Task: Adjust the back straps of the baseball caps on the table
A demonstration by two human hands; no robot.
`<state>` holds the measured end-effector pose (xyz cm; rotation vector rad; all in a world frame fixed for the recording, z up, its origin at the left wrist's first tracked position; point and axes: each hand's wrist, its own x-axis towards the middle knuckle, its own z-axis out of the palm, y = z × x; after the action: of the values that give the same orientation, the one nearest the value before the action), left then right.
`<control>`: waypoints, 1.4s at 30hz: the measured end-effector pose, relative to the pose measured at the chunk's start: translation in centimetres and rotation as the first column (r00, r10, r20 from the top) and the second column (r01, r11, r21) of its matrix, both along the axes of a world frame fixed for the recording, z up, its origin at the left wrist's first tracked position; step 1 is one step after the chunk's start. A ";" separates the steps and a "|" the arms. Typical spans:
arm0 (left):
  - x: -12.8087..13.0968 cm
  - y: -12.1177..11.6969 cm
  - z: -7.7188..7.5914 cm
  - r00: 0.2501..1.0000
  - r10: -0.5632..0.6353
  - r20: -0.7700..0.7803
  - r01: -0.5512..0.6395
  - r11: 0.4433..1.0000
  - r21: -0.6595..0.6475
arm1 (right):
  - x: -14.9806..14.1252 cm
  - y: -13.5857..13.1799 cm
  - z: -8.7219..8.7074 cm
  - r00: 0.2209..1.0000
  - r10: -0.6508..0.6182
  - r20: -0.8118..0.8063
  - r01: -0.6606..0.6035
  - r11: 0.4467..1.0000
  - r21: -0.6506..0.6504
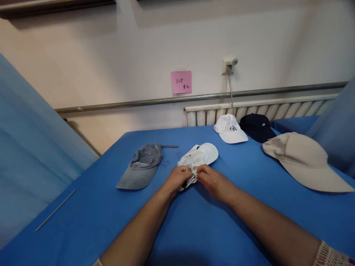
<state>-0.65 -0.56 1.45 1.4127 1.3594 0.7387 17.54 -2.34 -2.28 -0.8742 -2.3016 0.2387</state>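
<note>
A white cap (pixel 196 157) with a small dark emblem lies on the blue table (pixel 191 229), its brim pointing away to the right. My left hand (pixel 181 176) is closed on the cap's near edge, around the strap end. Close beside it, my right hand (pixel 208 178) pinches the same edge from the right. Between the two hands a bit of the strap area shows, but its fastening is too small and covered to make out. To the left of my hands sits a grey-blue cap (pixel 144 162), with its strap (pixel 169 146) sticking out loose toward the right.
At the back right are a white cap with dark letters (pixel 229 128) and a navy cap (pixel 256 126). A large beige cap (pixel 301 155) lies at the right. A thin stick (pixel 55 210) rests near the left edge. Blue curtains (pixel 33 147) hang beside the table.
</note>
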 end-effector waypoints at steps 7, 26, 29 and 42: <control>0.1 -0.1 -0.1 1.000 0.000 0.017 -0.001 0.998 0.065 | 0.0 0.0 -0.1 0.992 0.054 -0.117 -0.045 0.996 0.080; -0.8 0.1 0.6 0.998 -0.051 0.045 0.047 0.996 0.073 | 0.5 -0.6 0.7 0.989 0.036 -0.145 -0.030 0.998 0.048; -1.3 0.0 1.3 0.995 -0.096 0.037 0.093 0.993 0.079 | 0.5 -0.6 0.8 0.989 0.029 -0.146 -0.022 0.999 0.047; -0.7 0.1 0.5 0.997 -0.066 0.029 0.060 0.984 0.169 | 0.3 -0.7 0.8 0.975 0.049 -0.218 -0.038 0.998 0.056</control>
<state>-1.38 -0.49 1.98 1.5600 1.2433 0.8481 17.88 -3.04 -1.46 -0.7341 -2.1130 0.2798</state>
